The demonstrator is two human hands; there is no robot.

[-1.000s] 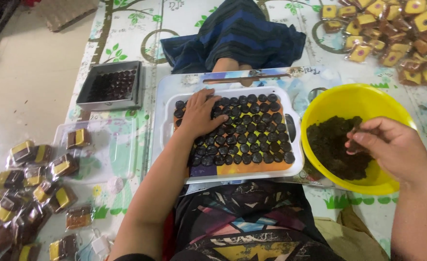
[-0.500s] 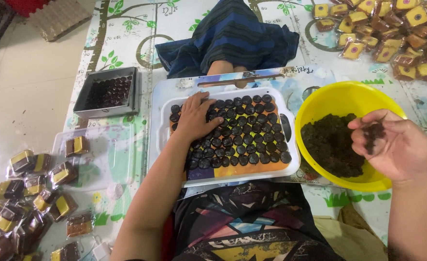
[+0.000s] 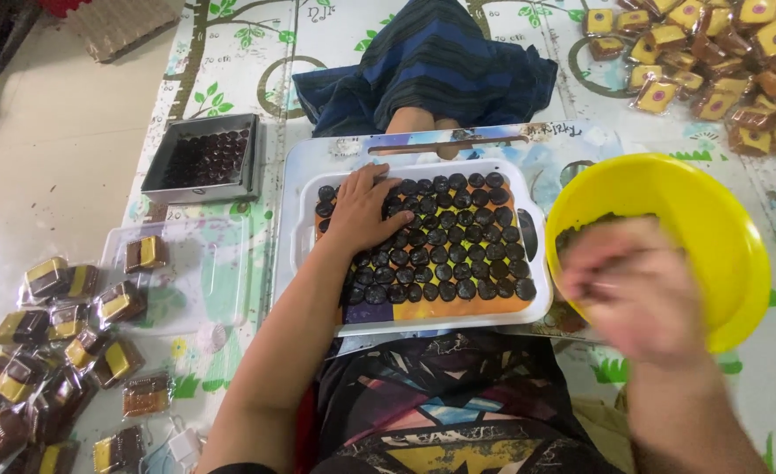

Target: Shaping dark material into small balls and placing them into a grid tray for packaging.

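A white tray [image 3: 305, 189] lies across my lap, filled with rows of several small dark round pieces [image 3: 458, 250]. My left hand [image 3: 366, 211] rests flat on the pieces at the tray's left side, fingers spread. To the right stands a yellow bowl [image 3: 713, 228] holding more dark pieces. My right hand [image 3: 638, 290] is blurred with motion over the bowl's near left rim, fingers curled; whether it holds any pieces is not clear.
A grey metal tin [image 3: 202, 160] of dark pieces sits at the left. Several wrapped gold and brown packets [image 3: 54, 333] lie on the floor at lower left, more wrapped packets [image 3: 722, 61] at upper right. A clear plastic lid [image 3: 177, 272] lies beside the tray. Another person's foot [image 3: 423, 123] under blue cloth is opposite.
My right hand has lifted out of the yellow bowl and moved left and nearer to me. My left hand stays on the tray.
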